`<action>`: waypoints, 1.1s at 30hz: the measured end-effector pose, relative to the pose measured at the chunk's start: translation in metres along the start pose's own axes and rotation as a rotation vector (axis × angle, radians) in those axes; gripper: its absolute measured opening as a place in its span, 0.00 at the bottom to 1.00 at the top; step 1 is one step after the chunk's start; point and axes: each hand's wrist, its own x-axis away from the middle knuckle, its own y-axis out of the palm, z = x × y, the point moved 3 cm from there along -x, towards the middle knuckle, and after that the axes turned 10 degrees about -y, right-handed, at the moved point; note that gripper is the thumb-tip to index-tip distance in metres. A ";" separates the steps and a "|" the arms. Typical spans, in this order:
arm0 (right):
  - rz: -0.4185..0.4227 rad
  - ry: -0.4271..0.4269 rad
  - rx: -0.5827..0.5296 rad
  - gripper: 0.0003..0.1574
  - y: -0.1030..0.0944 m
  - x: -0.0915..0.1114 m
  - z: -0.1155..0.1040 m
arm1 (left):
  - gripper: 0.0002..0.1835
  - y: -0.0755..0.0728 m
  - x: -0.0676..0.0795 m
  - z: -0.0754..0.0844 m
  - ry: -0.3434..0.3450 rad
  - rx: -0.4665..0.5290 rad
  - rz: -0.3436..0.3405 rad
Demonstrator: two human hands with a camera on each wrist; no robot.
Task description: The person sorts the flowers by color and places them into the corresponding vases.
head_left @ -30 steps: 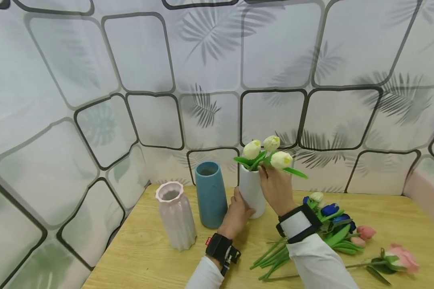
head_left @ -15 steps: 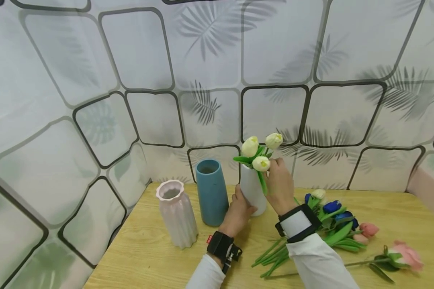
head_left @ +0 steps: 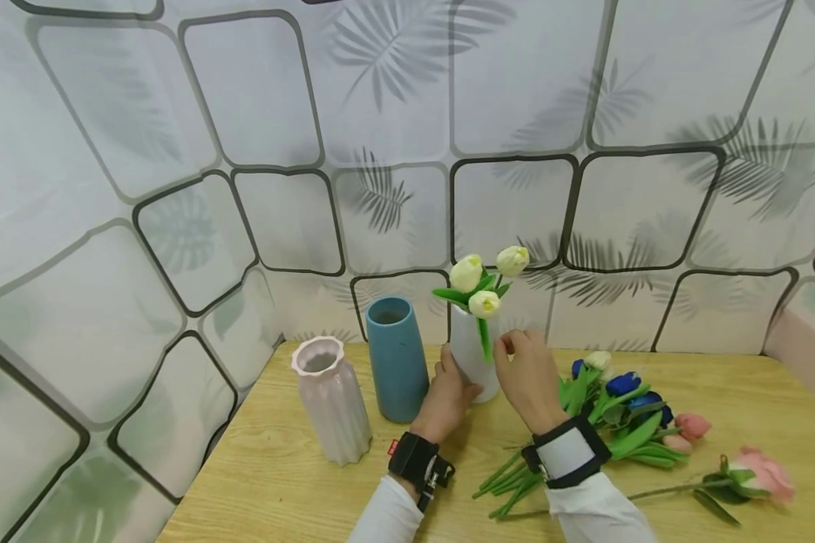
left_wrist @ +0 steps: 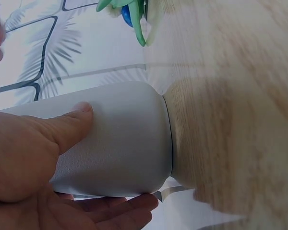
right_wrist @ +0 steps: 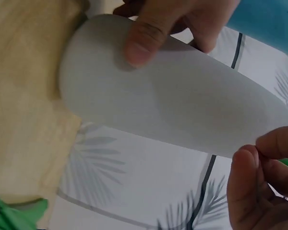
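A white vase stands upright on the table, with several white tulips in its mouth. One tulip leaf hangs down over its outside. My left hand grips the lower part of the vase, its thumb along the wall in the left wrist view and fingers on the other side. Just right of the vase is my right hand, fingers loosely curled, thumb and fingertip close together with nothing seen between them. In the right wrist view these fingertips overlap the vase edge near its top.
A blue vase and a pink fluted vase stand left of the white one. To the right lie blue, white and pink flowers in a bunch, plus a pink rose. Patterned cloth hangs behind the table.
The right hand has let go of a tulip at the vase mouth and moved down and slightly right. That tulip has shifted left, its leaf now hanging down. The left hand keeps its grip.
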 end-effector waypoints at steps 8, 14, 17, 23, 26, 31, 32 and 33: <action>-0.311 0.195 0.034 0.10 -0.002 0.044 0.018 | 0.41 0.002 -0.003 -0.001 -0.086 -0.023 -0.045; -0.467 0.253 0.069 0.08 -0.014 0.058 0.039 | 0.30 -0.003 0.000 0.003 -0.146 -0.071 -0.106; -0.499 0.277 0.068 0.10 -0.021 0.064 0.051 | 0.26 -0.005 0.002 0.003 -0.168 -0.111 -0.127; -0.556 0.330 0.056 0.26 -0.027 0.075 0.064 | 0.11 -0.009 0.006 0.004 -0.158 -0.163 -0.158; -0.580 0.351 0.050 0.26 -0.027 0.077 0.069 | 0.09 -0.013 0.009 0.003 -0.152 -0.150 -0.174; -0.620 0.423 0.055 0.29 -0.030 0.079 0.080 | 0.11 -0.020 0.014 0.004 -0.145 -0.152 -0.173; -0.630 0.432 0.061 0.30 -0.031 0.079 0.082 | 0.11 -0.022 0.015 0.004 -0.142 -0.157 -0.168; -0.640 0.438 0.059 0.31 -0.032 0.079 0.083 | 0.11 -0.023 0.016 0.005 -0.140 -0.162 -0.164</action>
